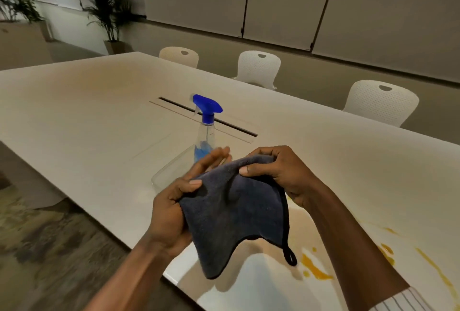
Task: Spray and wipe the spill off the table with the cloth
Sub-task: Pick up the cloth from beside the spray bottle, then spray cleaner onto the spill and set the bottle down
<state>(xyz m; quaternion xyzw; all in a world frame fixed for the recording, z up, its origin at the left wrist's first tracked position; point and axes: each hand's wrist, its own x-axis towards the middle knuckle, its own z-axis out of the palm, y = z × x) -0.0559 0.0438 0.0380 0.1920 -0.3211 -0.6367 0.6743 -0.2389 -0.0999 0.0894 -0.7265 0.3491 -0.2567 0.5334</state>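
Both hands hold a dark grey cloth in the air above the near edge of the white table. My left hand grips its left edge, thumb on top. My right hand pinches its upper right edge. A small loop hangs from the cloth's lower right corner. Behind the hands stands a clear spray bottle with a blue trigger head and a little blue liquid. An orange-yellow spill streaks the table at the lower right, partly hidden by the cloth and my right arm.
A clear shallow tray lies beside the bottle. A cable slot runs across the table's middle. Three white chairs line the far side. Potted plants stand at the back left. Patterned carpet lies to the left.
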